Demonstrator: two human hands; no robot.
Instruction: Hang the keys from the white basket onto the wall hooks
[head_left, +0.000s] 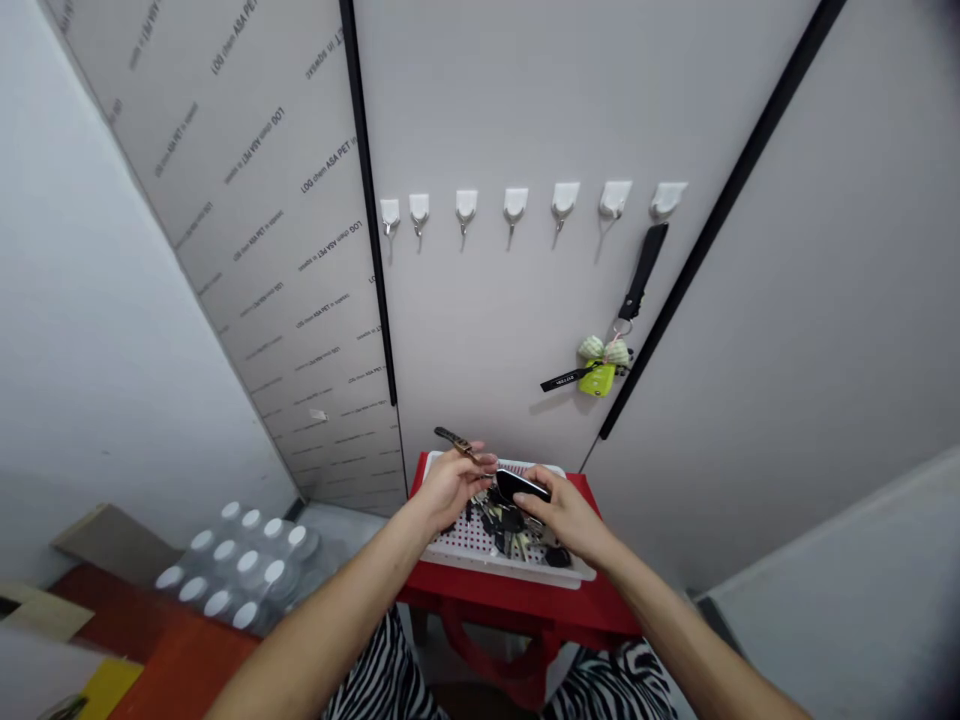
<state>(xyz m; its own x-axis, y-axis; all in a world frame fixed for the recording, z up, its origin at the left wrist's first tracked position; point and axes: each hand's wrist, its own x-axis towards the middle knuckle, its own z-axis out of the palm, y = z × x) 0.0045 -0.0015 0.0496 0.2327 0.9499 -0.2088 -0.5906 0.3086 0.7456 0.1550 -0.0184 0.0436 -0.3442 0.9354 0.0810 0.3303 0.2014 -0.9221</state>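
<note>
Above the white basket (510, 570), the left hand (454, 482) has its fingers loosely curled, a brown strap (454, 440) pinched between them, and the right hand (559, 508) grips a shiny black case (514, 484) between thumb and fingers, both probably held up to stay clear of the keys (517, 542) heaped inside. From here, the strap points away past the basket's far left corner, while the case's length runs slantwise over the middle, one end toward the left hand
</note>
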